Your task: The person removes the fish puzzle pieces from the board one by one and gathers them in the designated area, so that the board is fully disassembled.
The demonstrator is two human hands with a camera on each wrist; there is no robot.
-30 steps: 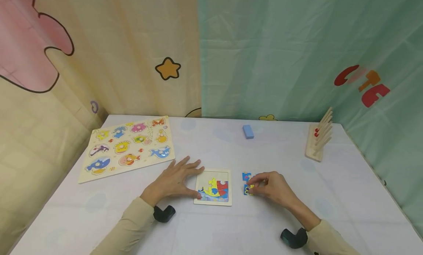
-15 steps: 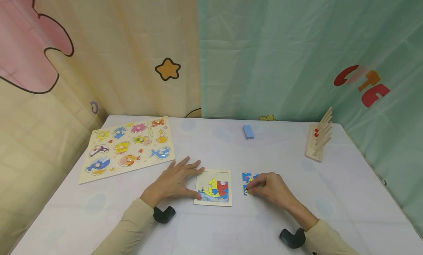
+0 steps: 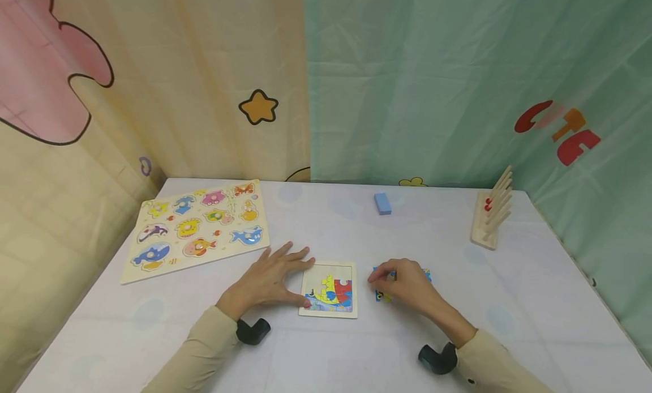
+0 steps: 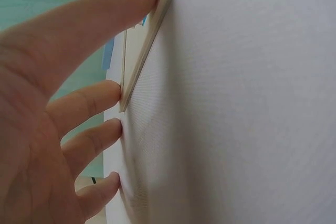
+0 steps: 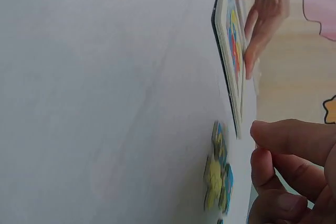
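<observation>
My left hand (image 3: 270, 280) lies spread at the left side of a small square jigsaw tray (image 3: 326, 270). Its thumb (image 4: 100, 19) rests on the near left corner and its index fingertip touches the far left corner. The tray's lower part is filled with yellow, red, and blue pieces; its upper part shows bare wood. To the right, my right hand (image 3: 410, 285) is above loose jigsaw pieces (image 5: 214, 177), thumb and fingertips brought close together. I cannot tell whether a piece is pinched there. The hand hides most of the loose pieces in the head view.
A large wooden animal puzzle board (image 3: 175, 260) lies at the back left. Farther back stands a blue block (image 3: 382, 203). A wooden peg stand (image 3: 484, 234) with red beads is at the right. Curtains (image 3: 433, 87) hang behind the white table (image 3: 316, 353).
My right hand first shifts slightly over the loose pieces, then moves left and a little away from me, toward the tray. My left hand and the tray stay put.
</observation>
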